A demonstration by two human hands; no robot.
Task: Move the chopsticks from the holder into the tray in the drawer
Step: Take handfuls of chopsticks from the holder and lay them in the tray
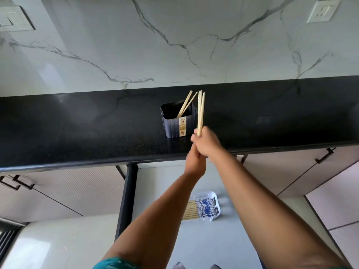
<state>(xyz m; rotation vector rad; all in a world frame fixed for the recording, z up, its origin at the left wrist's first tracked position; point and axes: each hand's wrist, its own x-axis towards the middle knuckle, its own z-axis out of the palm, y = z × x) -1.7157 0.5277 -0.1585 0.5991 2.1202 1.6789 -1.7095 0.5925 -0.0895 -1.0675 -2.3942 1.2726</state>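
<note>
A dark ribbed holder [175,123] stands on the black counter [77,129], with a few wooden chopsticks [186,104] leaning inside it. Just right of the holder, my right hand [206,143] grips a bundle of chopsticks [200,111] upright, tips pointing up. My left hand [195,162] is pressed against the right one from below; whether it also holds the bundle's lower ends is hidden. Below the counter, a white tray [210,197] lies in the open drawer [229,239], holding several chopsticks [196,210] with blue-patterned ends.
A marble-patterned wall [174,45] rises behind the counter, with a switch plate [13,18] at the left and a socket [323,11] at the right. Cabinet fronts with dark handles [325,155] flank the open drawer.
</note>
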